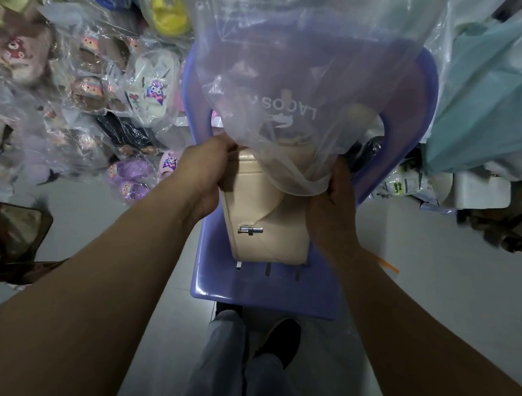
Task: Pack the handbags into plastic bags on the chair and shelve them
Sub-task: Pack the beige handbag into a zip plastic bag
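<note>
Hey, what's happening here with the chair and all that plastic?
A person is packing a beige handbag that lies on a purple chair. Both hands grip the mouth of a clear plastic bag, the left hand on one side and the right hand on the other. The plastic bag covers only the far end of the handbag; the near end with the metal clasp is not yet inside. Wrapped slippers are piled to the left.

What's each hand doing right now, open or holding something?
Left hand: closed, pinching the edge of the plastic bag beside the beige handbag.
Right hand: closed, gripping the plastic bag's edge on the other side.
</note>
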`<state>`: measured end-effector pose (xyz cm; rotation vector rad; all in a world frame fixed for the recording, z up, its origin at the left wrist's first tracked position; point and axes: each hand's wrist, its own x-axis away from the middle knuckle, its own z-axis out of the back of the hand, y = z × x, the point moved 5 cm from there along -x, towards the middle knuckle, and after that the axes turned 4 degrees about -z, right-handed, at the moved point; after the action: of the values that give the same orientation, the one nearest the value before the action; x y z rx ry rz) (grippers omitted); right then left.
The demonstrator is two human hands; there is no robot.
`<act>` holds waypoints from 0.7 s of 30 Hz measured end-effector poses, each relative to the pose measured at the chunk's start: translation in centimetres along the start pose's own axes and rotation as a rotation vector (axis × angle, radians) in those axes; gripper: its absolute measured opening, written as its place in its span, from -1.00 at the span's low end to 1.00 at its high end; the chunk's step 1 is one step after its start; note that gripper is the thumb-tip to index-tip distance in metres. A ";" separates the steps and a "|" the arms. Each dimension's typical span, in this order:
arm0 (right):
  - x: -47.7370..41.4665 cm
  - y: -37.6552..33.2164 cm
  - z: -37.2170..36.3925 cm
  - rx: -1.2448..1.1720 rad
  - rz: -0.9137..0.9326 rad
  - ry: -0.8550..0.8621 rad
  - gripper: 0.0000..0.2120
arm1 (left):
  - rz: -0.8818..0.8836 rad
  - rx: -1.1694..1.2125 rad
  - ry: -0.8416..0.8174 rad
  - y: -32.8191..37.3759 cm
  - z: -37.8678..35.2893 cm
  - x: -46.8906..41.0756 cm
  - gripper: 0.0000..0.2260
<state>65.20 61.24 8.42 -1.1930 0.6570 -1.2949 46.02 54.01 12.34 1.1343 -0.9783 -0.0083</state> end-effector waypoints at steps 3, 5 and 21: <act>0.1 0.1 0.0 -0.001 0.010 0.007 -0.56 | 0.021 -0.004 0.025 -0.2 0.1 0.1 -0.91; 0.2 0.1 0.0 -0.023 0.024 0.003 -0.57 | -0.015 -0.055 -0.079 0.4 -0.6 0.4 -0.79; 0.4 0.7 0.5 0.015 -0.015 0.091 -0.71 | 0.216 0.757 -0.130 -2.3 2.2 0.1 -0.76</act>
<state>66.02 60.90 8.00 -1.1340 0.7048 -1.3705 45.69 51.27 10.83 1.7208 -1.2612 0.5045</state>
